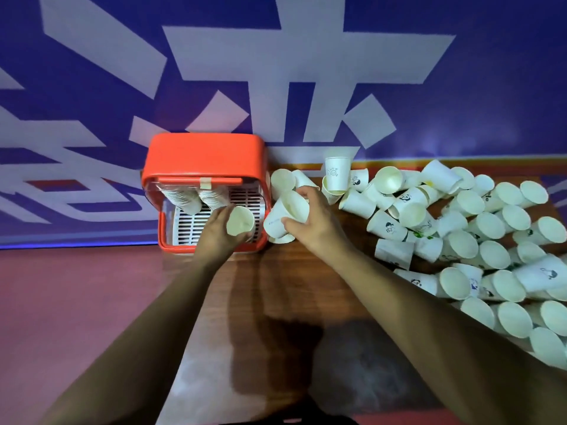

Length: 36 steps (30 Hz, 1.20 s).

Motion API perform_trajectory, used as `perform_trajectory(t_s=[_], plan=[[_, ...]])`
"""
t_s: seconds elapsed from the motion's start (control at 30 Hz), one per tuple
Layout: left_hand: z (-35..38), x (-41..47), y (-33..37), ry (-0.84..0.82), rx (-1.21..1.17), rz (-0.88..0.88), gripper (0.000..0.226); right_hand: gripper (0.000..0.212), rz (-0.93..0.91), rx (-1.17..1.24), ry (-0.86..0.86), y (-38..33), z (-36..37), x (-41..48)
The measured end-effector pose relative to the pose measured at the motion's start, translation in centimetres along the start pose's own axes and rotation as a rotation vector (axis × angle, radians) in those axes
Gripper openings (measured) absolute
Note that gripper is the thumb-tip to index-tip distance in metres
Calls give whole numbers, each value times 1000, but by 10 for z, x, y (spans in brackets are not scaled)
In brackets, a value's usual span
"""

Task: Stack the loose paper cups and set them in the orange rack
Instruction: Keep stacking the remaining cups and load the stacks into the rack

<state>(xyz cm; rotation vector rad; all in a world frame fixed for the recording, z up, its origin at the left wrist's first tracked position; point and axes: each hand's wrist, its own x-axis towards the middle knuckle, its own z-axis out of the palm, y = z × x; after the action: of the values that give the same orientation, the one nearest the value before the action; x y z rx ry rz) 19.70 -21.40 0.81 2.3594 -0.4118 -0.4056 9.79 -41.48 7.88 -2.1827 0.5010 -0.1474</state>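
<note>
Blue lettered wall behind the wooden bench (276, 277); two stacks (196, 199) already sit in the orange rack (204, 154); left hand (216, 231) grips one cup (240, 220) over it, right hand (310, 223) grips another (285, 214); most loose cups (478, 240) remain, barely started

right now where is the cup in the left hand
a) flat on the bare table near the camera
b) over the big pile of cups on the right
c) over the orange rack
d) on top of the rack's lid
c: the left hand holds a cup over the slotted floor of the orange rack, in front of the stacks already inside.
</note>
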Motion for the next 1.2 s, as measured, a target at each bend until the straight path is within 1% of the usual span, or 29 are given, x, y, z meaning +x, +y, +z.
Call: perform_trajectory(t_s=[0.1, 0.13, 0.2, 0.3, 0.4, 0.47, 0.6, 0.7, 0.77, 0.83, 0.9, 1.03, 1.2], plan=[[-6, 0, -9, -65, -99, -7, 95, 68, -13, 10, 2, -7, 15, 8], [-10, 0, -14, -81, -131, -16, 94, 68, -23, 17, 9, -12, 20, 11], [-19, -2, -24, -91, -255, -54, 79, 69, -58, 44, 23, -21, 32, 15], [-32, -5, -27, -50, -484, -137, 52, 72, -121, 40, 12, -30, 49, 21], [-41, -5, -21, -50, -576, -154, 42, 72, -180, -67, -25, -32, 63, 21], [-42, -4, -19, -81, -620, -158, 43, 72, -233, -138, -37, -30, 72, 21], [-37, 1, -26, -197, -618, -108, 50, 69, -323, -253, 16, -22, 84, 19], [-32, 2, -34, -211, -628, -97, 55, 73, -354, -321, -10, -15, 90, 16], [-30, 2, -38, -220, -635, -97, 56, 78, -334, -304, -38, -11, 94, 16], [-27, 2, -41, -241, -623, -76, 50, 82, -251, -270, -82, -8, 97, 18], [-25, 4, -43, -240, -566, -49, 46, 79, -171, -249, -132, -5, 99, 21], [-20, 8, -48, -223, -469, -17, 47, 74, -66, -211, -176, -1, 101, 24], [-15, 4, -43, -168, -438, -19, 46, 76, 29, -128, -212, 1, 95, 21]])
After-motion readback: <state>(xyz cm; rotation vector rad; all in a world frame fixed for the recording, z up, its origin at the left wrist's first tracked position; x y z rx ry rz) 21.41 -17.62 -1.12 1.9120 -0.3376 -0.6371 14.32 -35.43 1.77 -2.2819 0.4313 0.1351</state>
